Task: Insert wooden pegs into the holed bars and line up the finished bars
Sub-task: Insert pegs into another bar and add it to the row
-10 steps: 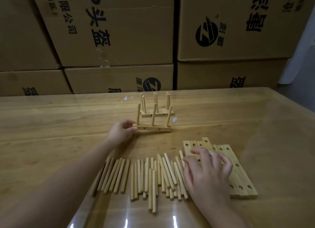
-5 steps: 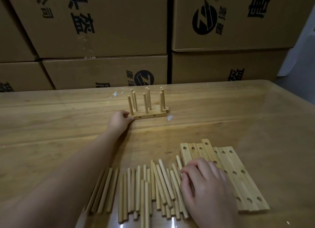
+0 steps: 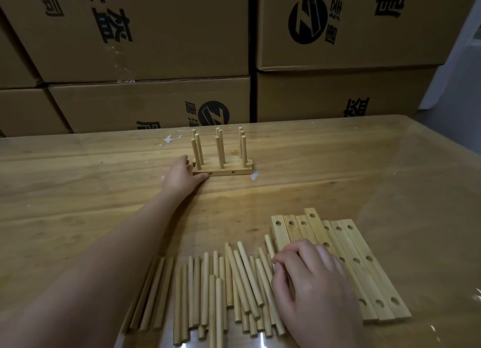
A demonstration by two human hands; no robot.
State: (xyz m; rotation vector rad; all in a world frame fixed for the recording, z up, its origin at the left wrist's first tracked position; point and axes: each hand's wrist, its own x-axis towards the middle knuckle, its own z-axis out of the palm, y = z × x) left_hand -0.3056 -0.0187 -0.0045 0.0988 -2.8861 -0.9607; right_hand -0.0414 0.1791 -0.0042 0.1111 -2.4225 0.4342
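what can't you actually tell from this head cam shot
All head view.
- Whether the right hand pinches a peg: its own back hides the tips.
- Middle holes of the left empty bars: under that hand.
- Count of finished bars: the front one's pegs screen the rear.
- Near ends of the loose pegs: cut by the bottom edge.
- Whether the left hand grips or just touches them: too small.

Finished bars (image 3: 222,171) with upright pegs side by side farther back; loose pegs (image 3: 205,282) flat beside empty holed bars (image 3: 348,243).
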